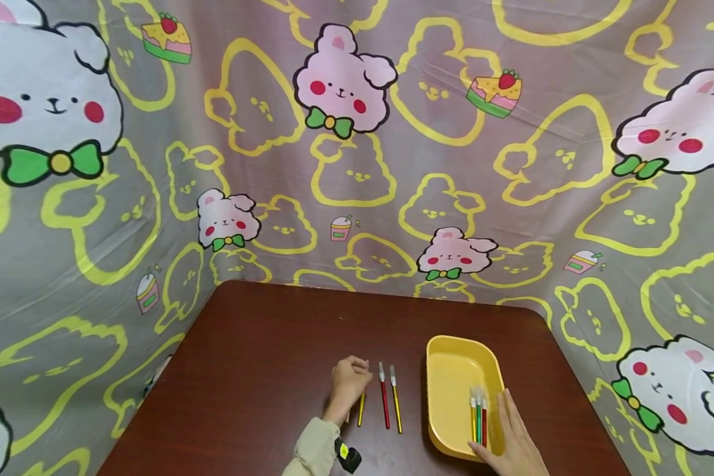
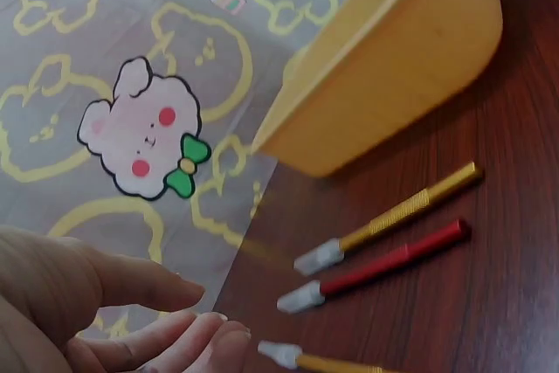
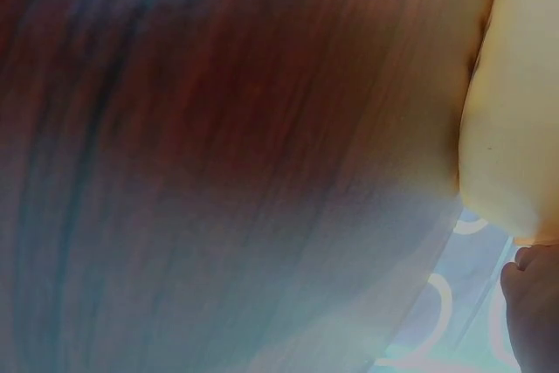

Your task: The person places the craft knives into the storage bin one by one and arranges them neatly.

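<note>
Gold, a slim pen-shaped craft knife (image 1: 361, 410) with a clear cap (image 2: 279, 354) lies on the dark-red wood-grain bench (image 1: 274, 370) just right of the left hand (image 1: 351, 382), long axis running near to far, cap nearest that hand's narrowly parted, seemingly empty fingers (image 2: 203, 338); the right hand (image 1: 516, 439) holds the yellow plastic tray (image 1: 449, 396), farther right

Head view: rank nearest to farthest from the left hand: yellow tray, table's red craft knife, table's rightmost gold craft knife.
1. Red craft knife: right of the left hand
2. Gold craft knife: right of red
3. Yellow tray: farthest right
</note>
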A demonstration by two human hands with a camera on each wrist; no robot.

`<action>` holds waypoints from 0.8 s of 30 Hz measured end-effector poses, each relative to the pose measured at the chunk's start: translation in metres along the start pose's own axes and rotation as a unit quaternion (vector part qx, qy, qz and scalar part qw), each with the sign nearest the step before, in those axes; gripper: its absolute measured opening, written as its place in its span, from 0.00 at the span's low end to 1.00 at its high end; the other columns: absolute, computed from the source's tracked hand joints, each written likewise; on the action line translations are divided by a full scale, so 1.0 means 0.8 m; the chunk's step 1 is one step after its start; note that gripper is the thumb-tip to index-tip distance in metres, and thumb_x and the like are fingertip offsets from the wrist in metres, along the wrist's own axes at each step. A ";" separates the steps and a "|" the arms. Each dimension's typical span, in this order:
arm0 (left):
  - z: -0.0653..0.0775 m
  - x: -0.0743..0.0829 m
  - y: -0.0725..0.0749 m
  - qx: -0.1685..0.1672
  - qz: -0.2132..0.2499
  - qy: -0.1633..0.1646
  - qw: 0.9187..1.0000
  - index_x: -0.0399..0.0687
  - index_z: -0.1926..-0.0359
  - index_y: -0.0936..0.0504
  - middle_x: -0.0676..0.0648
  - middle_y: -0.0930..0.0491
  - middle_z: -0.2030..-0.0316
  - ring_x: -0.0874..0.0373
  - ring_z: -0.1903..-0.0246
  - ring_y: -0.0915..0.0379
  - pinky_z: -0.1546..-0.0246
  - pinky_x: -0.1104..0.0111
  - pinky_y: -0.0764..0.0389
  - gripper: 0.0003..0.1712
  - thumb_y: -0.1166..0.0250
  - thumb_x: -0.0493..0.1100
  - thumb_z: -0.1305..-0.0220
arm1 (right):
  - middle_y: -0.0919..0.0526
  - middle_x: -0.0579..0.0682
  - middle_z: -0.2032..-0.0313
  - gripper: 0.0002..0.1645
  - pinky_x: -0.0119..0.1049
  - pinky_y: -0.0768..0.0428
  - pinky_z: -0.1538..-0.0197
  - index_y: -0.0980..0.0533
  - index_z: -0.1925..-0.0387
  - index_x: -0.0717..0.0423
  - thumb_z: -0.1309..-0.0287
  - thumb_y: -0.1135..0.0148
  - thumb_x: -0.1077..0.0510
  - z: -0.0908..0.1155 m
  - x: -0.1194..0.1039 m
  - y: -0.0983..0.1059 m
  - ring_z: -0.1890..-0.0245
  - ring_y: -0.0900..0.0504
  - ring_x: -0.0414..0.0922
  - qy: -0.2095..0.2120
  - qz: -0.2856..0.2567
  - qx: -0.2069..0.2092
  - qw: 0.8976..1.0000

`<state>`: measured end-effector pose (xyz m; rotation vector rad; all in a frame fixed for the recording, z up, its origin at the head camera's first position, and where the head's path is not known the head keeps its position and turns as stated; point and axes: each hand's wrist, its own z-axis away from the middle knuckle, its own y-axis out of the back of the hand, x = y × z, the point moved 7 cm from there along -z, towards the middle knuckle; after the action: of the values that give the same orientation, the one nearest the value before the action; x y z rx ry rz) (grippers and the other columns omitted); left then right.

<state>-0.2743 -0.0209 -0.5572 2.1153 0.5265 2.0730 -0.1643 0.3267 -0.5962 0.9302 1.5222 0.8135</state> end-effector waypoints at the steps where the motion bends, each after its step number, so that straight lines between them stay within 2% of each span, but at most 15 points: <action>1: 0.000 -0.002 0.002 0.002 -0.002 -0.002 1.000 0.34 0.66 0.14 0.45 0.13 0.75 0.58 0.77 0.19 0.75 0.68 0.19 0.09 0.28 0.27 0.52 | 0.59 0.67 0.18 0.76 0.74 0.32 0.36 0.60 0.17 0.66 0.44 0.26 0.31 0.000 0.000 0.000 0.28 0.41 0.77 -0.001 0.000 -0.001 1.000; 7: -0.003 -0.018 0.016 0.021 -0.030 0.001 0.999 0.34 0.67 0.14 0.46 0.13 0.76 0.57 0.77 0.19 0.76 0.66 0.19 0.10 0.32 0.27 0.54 | 0.59 0.67 0.18 0.77 0.74 0.33 0.36 0.61 0.17 0.65 0.44 0.26 0.30 0.000 0.000 0.000 0.28 0.42 0.77 -0.006 0.001 -0.006 1.000; 13: 0.002 -0.033 0.025 0.041 -0.099 0.016 0.994 0.40 0.68 0.13 0.48 0.13 0.75 0.50 0.72 0.17 0.70 0.57 0.19 0.08 0.26 0.32 0.54 | 0.60 0.67 0.18 0.78 0.75 0.33 0.36 0.64 0.16 0.63 0.44 0.28 0.28 0.000 0.004 -0.003 0.28 0.42 0.77 -0.021 0.005 -0.020 1.000; 16: 0.007 -0.040 0.025 0.049 -0.129 0.017 0.990 0.42 0.71 0.14 0.49 0.15 0.77 0.49 0.73 0.19 0.70 0.55 0.20 0.09 0.23 0.33 0.56 | 0.59 0.67 0.18 0.78 0.74 0.32 0.37 0.62 0.16 0.64 0.44 0.27 0.28 0.003 0.005 -0.003 0.28 0.42 0.77 -0.022 0.004 -0.019 1.000; 20: 0.008 -0.049 0.019 0.044 -0.143 0.023 0.988 0.43 0.72 0.15 0.50 0.17 0.78 0.49 0.74 0.21 0.71 0.56 0.21 0.13 0.19 0.33 0.59 | 0.60 0.65 0.17 0.77 0.74 0.32 0.37 0.61 0.17 0.64 0.44 0.27 0.30 0.004 0.004 -0.002 0.28 0.41 0.77 -0.015 0.001 -0.011 1.000; 24: 0.005 -0.051 0.015 0.045 -0.149 0.019 0.988 0.42 0.71 0.15 0.47 0.17 0.77 0.45 0.73 0.20 0.70 0.53 0.20 0.16 0.17 0.34 0.61 | 0.59 0.65 0.17 0.75 0.74 0.31 0.37 0.60 0.16 0.64 0.44 0.26 0.32 0.002 0.003 0.000 0.28 0.41 0.76 -0.002 -0.003 0.007 1.000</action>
<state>-0.2679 -0.0450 -0.5921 1.9042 0.8952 1.9573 -0.1631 0.3286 -0.5975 0.9356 1.5284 0.7975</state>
